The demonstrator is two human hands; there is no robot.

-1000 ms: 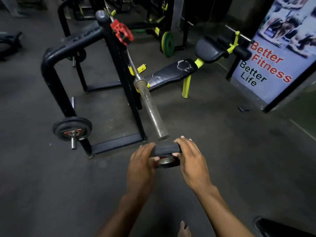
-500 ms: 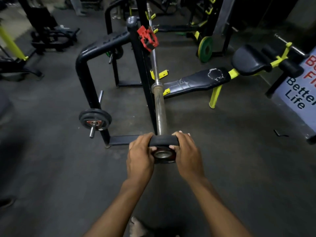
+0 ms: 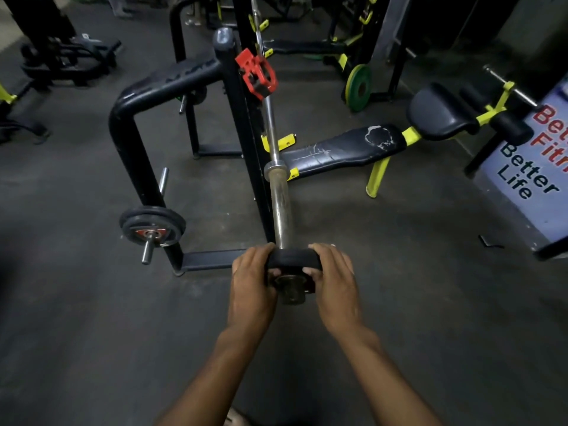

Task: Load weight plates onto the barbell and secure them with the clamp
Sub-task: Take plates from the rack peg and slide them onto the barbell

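Observation:
A small black weight plate (image 3: 293, 259) sits on the near end of the steel barbell sleeve (image 3: 281, 210), with the sleeve's tip poking out toward me. My left hand (image 3: 252, 287) grips the plate's left edge and my right hand (image 3: 333, 287) grips its right edge. The barbell rests on a black rack (image 3: 242, 124) and runs away from me. A red clamp (image 3: 256, 73) hangs on the rack upright, farther along the bar.
A black plate (image 3: 152, 226) hangs on a storage peg at the rack's lower left. A worn black bench with yellow legs (image 3: 344, 147) lies to the right, a green plate (image 3: 358, 86) behind it. A banner (image 3: 528, 176) stands at far right.
The plate was held just short of the sleeve's tip; both hands have pushed it onto the sleeve, and the tip now sticks out through its hole.

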